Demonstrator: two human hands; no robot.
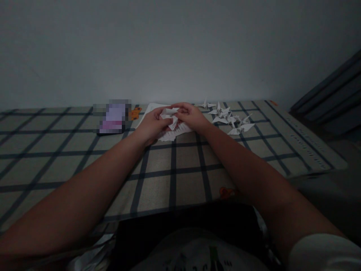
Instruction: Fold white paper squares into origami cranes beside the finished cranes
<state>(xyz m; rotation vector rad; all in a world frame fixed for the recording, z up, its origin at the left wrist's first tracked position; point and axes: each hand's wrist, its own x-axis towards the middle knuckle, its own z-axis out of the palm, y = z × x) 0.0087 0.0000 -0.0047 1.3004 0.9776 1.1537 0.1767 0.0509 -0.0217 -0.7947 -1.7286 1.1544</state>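
Both arms reach forward over a checked cloth (183, 180). My left hand (152, 122) and my right hand (191, 116) meet at the far middle, fingers pinched on a small folded piece of white paper (171, 116). Under the hands lie flat white paper sheets (172, 134). To the right of my right hand sits a pile of several finished white folded paper cranes (231, 118).
A dark phone-like thing with a lit, blurred screen (113, 116) lies left of my left hand. A plain wall (180, 49) rises behind the cloth. The cloth's right edge (318, 158) drops away beside a dark slatted object (332, 105). The scene is dim.
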